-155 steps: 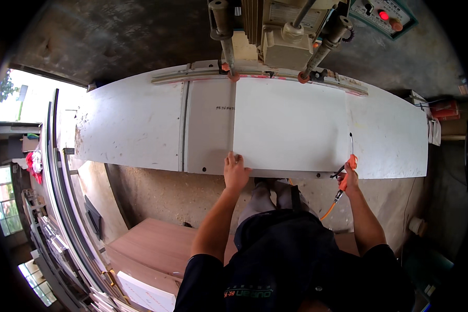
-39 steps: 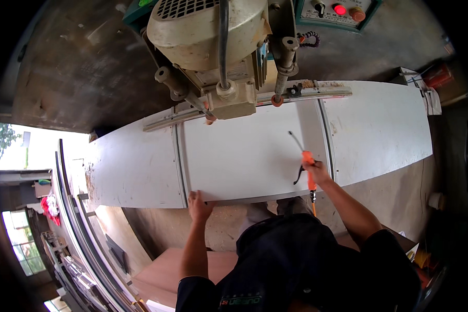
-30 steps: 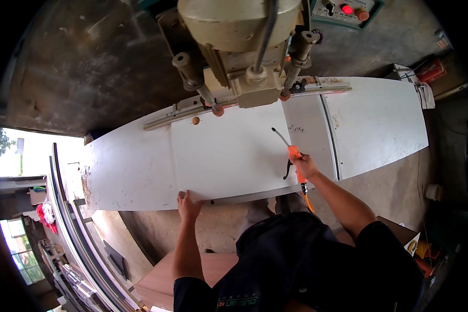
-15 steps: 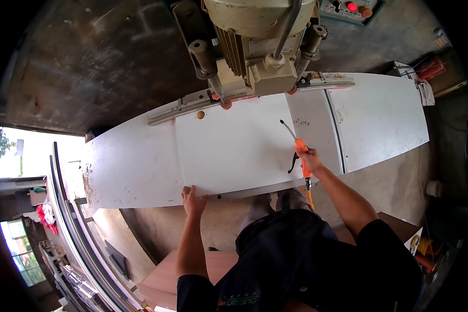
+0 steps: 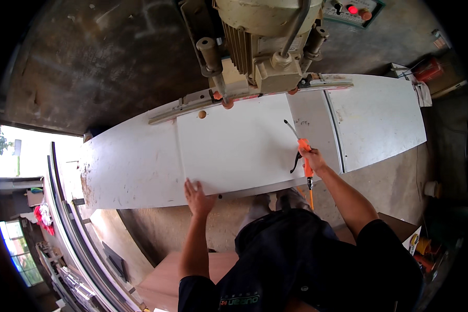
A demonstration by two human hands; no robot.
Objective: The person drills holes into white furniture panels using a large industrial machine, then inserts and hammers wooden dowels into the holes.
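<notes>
An orange air blow gun [image 5: 304,156] with a thin bent nozzle and a black lever is gripped in my right hand [image 5: 314,160]. Its nozzle points up and away over the right side of a white panel [image 5: 234,143], and an orange hose hangs from its lower end. My left hand [image 5: 198,198] is at the panel's near left corner, fingers stretched and a little blurred. Whether it touches the panel I cannot tell. Under the panel lies a long white worktable [image 5: 127,166] with a grey strip right of the panel.
A machine with a large beige motor [image 5: 262,47] overhangs the table's far side, above a metal fence [image 5: 179,111]. A control box [image 5: 351,11] with a lit red button sits at the far right. Long metal profiles [image 5: 75,223] stand on the left. Cartons lie behind me.
My left hand has lifted slightly and its fingers have stretched out from the panel's near edge. The blow gun stays in my right hand, nearly in the same place.
</notes>
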